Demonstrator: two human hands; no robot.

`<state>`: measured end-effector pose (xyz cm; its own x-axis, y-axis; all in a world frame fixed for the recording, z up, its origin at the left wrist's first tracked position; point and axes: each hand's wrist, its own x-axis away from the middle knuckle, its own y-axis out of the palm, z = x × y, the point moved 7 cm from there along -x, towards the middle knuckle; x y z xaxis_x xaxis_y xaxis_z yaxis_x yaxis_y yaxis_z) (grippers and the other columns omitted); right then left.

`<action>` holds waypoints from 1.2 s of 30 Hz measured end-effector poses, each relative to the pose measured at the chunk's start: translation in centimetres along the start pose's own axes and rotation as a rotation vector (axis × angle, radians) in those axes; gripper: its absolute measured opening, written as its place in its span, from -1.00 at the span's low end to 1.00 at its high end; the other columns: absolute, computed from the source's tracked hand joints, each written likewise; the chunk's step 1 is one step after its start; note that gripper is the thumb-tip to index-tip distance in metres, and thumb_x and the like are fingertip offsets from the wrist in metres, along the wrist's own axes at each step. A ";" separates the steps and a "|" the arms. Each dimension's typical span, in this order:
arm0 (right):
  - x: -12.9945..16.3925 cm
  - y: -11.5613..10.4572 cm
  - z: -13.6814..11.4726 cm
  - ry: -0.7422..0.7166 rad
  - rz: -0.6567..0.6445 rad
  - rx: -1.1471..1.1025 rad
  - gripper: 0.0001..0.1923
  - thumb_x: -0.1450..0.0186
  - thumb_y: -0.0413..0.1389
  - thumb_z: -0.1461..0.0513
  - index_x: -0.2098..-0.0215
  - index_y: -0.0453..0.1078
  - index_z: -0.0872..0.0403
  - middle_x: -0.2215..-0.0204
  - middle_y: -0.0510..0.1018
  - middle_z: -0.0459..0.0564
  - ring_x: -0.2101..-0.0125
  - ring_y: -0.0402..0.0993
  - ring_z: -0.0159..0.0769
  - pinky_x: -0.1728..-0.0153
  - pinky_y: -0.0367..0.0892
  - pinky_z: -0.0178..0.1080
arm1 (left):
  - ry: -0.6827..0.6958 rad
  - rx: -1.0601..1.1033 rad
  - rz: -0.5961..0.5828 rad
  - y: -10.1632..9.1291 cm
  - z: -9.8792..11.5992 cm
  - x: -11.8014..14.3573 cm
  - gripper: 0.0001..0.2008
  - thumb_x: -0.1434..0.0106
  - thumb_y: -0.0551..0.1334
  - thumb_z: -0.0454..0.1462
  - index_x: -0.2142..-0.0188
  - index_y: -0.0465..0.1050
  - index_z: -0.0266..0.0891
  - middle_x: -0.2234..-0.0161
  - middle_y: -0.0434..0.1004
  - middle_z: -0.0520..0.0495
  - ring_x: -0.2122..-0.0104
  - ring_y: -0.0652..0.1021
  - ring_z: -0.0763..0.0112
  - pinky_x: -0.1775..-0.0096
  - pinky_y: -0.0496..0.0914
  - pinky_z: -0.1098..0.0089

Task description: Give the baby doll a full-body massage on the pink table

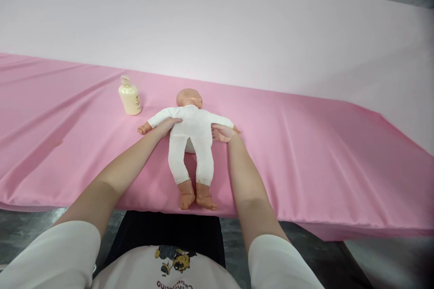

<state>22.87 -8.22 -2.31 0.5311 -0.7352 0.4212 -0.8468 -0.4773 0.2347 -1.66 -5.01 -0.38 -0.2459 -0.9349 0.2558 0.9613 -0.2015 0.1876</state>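
A doll (193,122) in a white, long-sleeved body lies stretched out on the pink-draped desk (315,158), its bare feet close to the near edge and its head pointing away from the person. Its back appears to face up, both arms spread out to the sides and its legs slightly apart.

The left hand (169,125) is at the doll's left flank as the person sees it, below the outstretched arm. Its thumb lies on top of the torso while the other fingers go out of sight beneath, grasping the doll by that side. The right hand (223,133) is at the opposite flank, under the doll's other arm, palm turned upward and fingers bent toward the torso; their tips are partly hidden, so I cannot tell whether they grip it.

A cream pump bottle (130,100) stands upright to the left of the doll's head, a little apart from the doll's outstretched arm. Beyond the doll, a plain white panel (217,27) rises behind the desk. Below the doll's feet, the person's white shirt (135,275) shows a cartoon print, with dark trousers (169,232) just under the desk's edge.
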 end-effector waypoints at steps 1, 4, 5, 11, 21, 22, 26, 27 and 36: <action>0.4 -0.5 0.4 0.051 -0.037 -0.015 -0.50 -0.53 -0.19 0.10 0.21 0.51 0.18 0.37 0.71 0.14 0.38 0.66 -0.24 0.25 0.58 -0.17 | -0.029 0.001 -0.077 0.2 0.0 0.0 -0.48 0.03 0.50 -0.19 0.04 0.57 -0.27 0.01 0.66 -0.32 -0.17 0.54 -0.07 -0.24 0.37 0.05; 1.6 -2.0 1.0 0.113 -0.104 0.008 -0.39 -0.54 -0.26 0.04 0.26 0.52 0.21 0.43 0.71 0.16 0.38 0.70 -0.20 0.29 0.58 -0.17 | -0.088 0.020 -0.286 0.4 0.0 0.0 -0.45 -0.01 0.52 -0.18 -0.02 0.57 -0.18 -0.05 0.65 -0.23 -0.20 0.53 0.05 -0.26 0.38 0.17; 1.8 -2.4 1.0 0.101 -0.114 0.025 -0.36 -0.54 -0.26 0.02 0.31 0.53 0.21 0.52 0.68 0.13 0.45 0.67 -0.23 0.37 0.56 -0.23 | -0.106 0.022 -0.318 0.2 0.0 -0.1 -0.47 -0.03 0.52 -0.19 -0.02 0.57 -0.17 -0.04 0.65 -0.21 -0.18 0.55 0.09 -0.25 0.39 0.21; 1.2 -1.9 -1.2 -0.194 -0.109 -0.044 -0.43 -0.49 -0.14 -0.04 0.41 0.51 0.12 0.80 0.35 -0.15 0.76 0.32 -0.38 0.62 0.31 -0.33 | -0.286 -0.045 -0.376 -2.3 -0.5 -0.3 -0.69 -0.16 0.46 -0.18 0.12 0.59 -0.21 0.15 0.71 -0.29 0.11 0.70 0.13 0.03 0.57 0.22; 0.7 -2.2 -2.4 -0.365 0.167 -0.175 -0.62 -0.37 0.02 -0.01 0.10 0.48 0.07 0.36 0.68 0.00 0.36 0.63 -0.28 0.11 0.53 -0.14 | -0.398 -0.153 -0.421 -4.0 0.5 0.9 -0.66 -0.36 0.24 -0.07 0.40 0.57 -0.26 0.47 0.64 -0.32 0.51 0.64 0.21 0.45 0.52 0.33; 0.9 -2.3 -2.4 -0.388 0.166 -0.172 -0.61 -0.35 0.03 -0.02 0.05 0.47 0.05 0.30 0.69 0.02 0.31 0.64 -0.27 0.06 0.52 -0.09 | -0.369 -0.134 -0.428 -4.0 0.8 1.0 -0.62 -0.37 0.22 -0.06 0.45 0.54 -0.26 0.53 0.59 -0.27 0.58 0.59 0.28 0.52 0.46 0.38; 2.6 -2.3 -4.1 -0.656 0.215 -0.234 -0.51 -0.32 0.02 -0.09 -0.13 0.38 -0.13 -0.10 0.60 0.01 -0.05 0.58 -0.23 -0.18 0.39 0.05 | -0.266 0.070 -0.441 -3.2 2.0 1.4 -0.50 -0.34 0.20 0.09 0.55 0.42 -0.21 0.68 0.33 -0.05 0.75 0.31 0.47 0.66 0.27 0.42; 2.9 -2.1 -4.5 -0.722 0.234 -0.240 -0.51 -0.31 0.02 -0.11 -0.14 0.37 -0.16 -0.16 0.55 -0.01 -0.13 0.53 -0.24 -0.22 0.35 0.05 | -0.224 0.131 -0.419 -3.1 2.5 1.4 -0.49 -0.32 0.19 0.14 0.52 0.43 -0.20 0.67 0.32 -0.04 0.75 0.31 0.46 0.65 0.28 0.40; -0.4 -2.1 -4.9 -0.795 0.566 -0.195 -0.59 -0.16 0.22 -0.08 0.14 0.43 -0.04 0.00 0.61 0.05 -0.12 0.52 -0.18 -0.34 0.25 -0.01 | -0.102 0.183 -0.299 -0.7 2.0 0.2 -0.73 -0.35 0.26 -0.11 0.10 0.56 -0.24 0.14 0.70 -0.26 0.26 0.69 0.30 0.08 0.51 0.36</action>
<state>24.24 -4.56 1.34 -0.1485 -0.9728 -0.1777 -0.9334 0.0785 0.3502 -2.64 -4.48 1.48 -0.5329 -0.8068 0.2552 0.8091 -0.3975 0.4328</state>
